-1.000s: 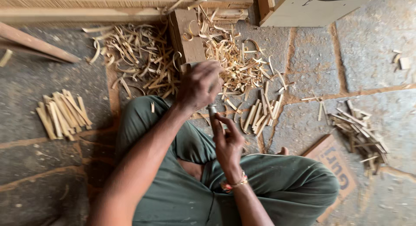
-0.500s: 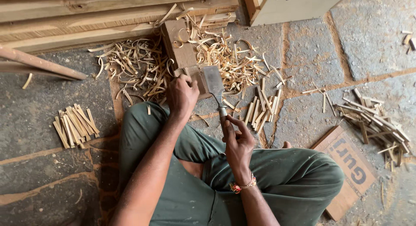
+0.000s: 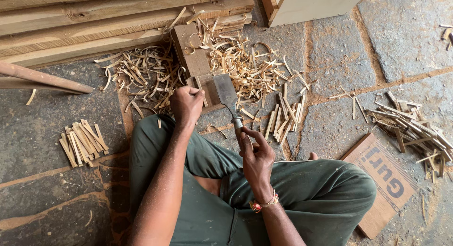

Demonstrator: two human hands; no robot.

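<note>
Steel blade: the chisel (image 3: pixel 228 96) has a wide, flat, dull grey blade, narrowing to a metal collar and a handle hidden in the fist; it sits at the centre of the frame, pointing up.
Right hand (image 3: pixel 255 156): closed around the chisel handle, thumb along the top.
Left hand (image 3: pixel 187 103): fingers curled tight on a thin wooden strip (image 3: pixel 202 92), pinning it against the wooden block (image 3: pixel 194 55).
Block: brown, worn, upper centre, just left of the blade.
Shavings (image 3: pixel 238 57): pale curls heaped around the block.
Cut sticks (image 3: pixel 81 141): a neat pile at the left; another loose pile (image 3: pixel 415 130) at the right.
Cardboard (image 3: pixel 383 179): lower right, beside the knee.
Floor (image 3: pixel 415 43): grey stone slabs.
</note>
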